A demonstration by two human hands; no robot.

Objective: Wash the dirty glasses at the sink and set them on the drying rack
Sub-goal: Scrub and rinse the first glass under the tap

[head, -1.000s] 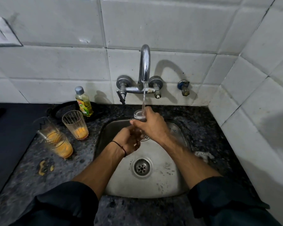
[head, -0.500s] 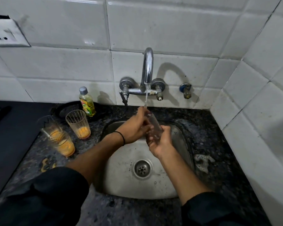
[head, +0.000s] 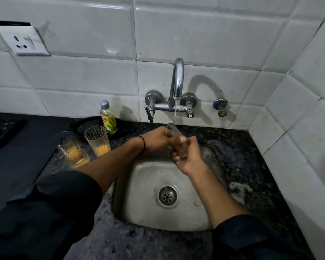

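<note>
Rinsing seems to be the step in hand, so the dirty ribbed tumblers with orange dregs (head: 97, 141) at the far left can wait on the dark speckled stone counter (head: 109, 239), with the small yellow dish-soap bottle with a grey cap (head: 108, 119) just behind them. The left hand (head: 158, 140), a black band at its wrist, reaches in from the left, its fingers curled round the upper part of the clear drinking glass (head: 177, 132). That glass is tilted, mouth up toward the wall, and sits over the back edge of the square steel sink (head: 139, 203). The thin water stream (head: 174, 114) from the curved chrome tap (head: 177, 79) lands at its rim. To do this well, I would turn the glass slowly so the water sweeps the whole inner wall and lip. Both grips should be firm, since wet glass is likely slippery, and the glass should stay low over the basin before being tipped empty. The right hand (head: 189, 158) comes up from below, palm turned inward and fingers wrapped about the base. Farther right, a patch of white foam (head: 238, 190) lies on the counter. No drying rack is in view.
</note>
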